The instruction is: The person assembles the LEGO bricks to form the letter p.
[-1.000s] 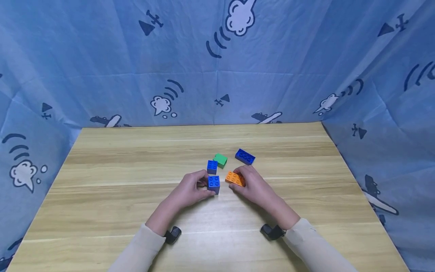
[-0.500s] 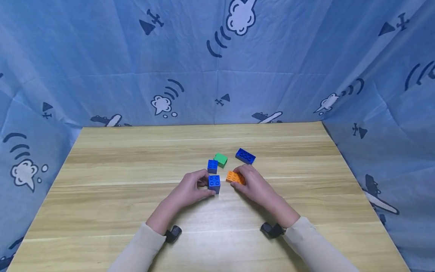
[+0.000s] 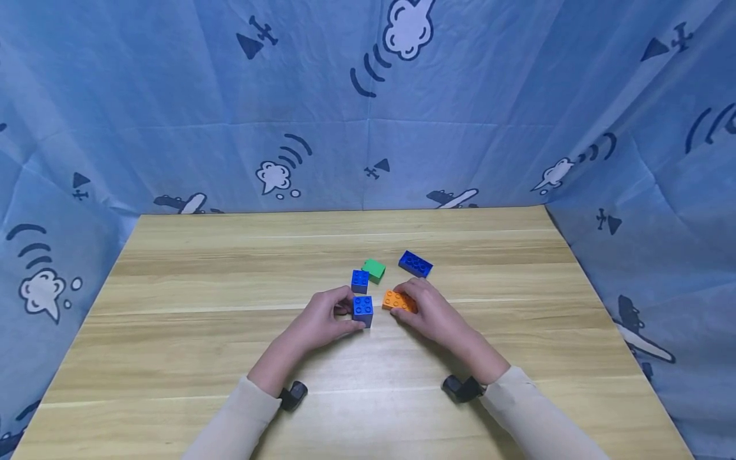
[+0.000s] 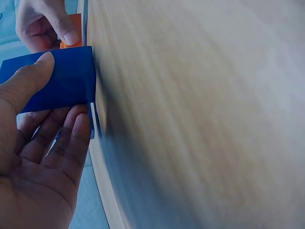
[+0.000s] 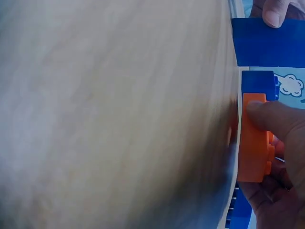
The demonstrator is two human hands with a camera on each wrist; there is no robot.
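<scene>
My left hand (image 3: 326, 321) grips a tall blue block (image 3: 363, 309) with studs on top, thumb on its near side and fingers behind. In the left wrist view the thumb presses the smooth face of that blue block (image 4: 71, 78). My right hand (image 3: 428, 312) pinches an orange toy brick (image 3: 395, 300) low at the table, its studs facing up. The right wrist view shows the thumb on the long side of the orange brick (image 5: 253, 143). A narrow gap separates the orange brick from the tall blue block.
Just behind the tall block stands a smaller blue brick (image 3: 360, 281), with a green brick (image 3: 374, 270) beside it. Farther right lies a long dark blue brick (image 3: 415, 264). The wooden table (image 3: 230, 268) ends at a blue printed curtain (image 3: 322, 96).
Over the last second the right hand has barely shifted on the orange brick, its thumb now slightly farther right. The left hand holds the tall blue block in place.
</scene>
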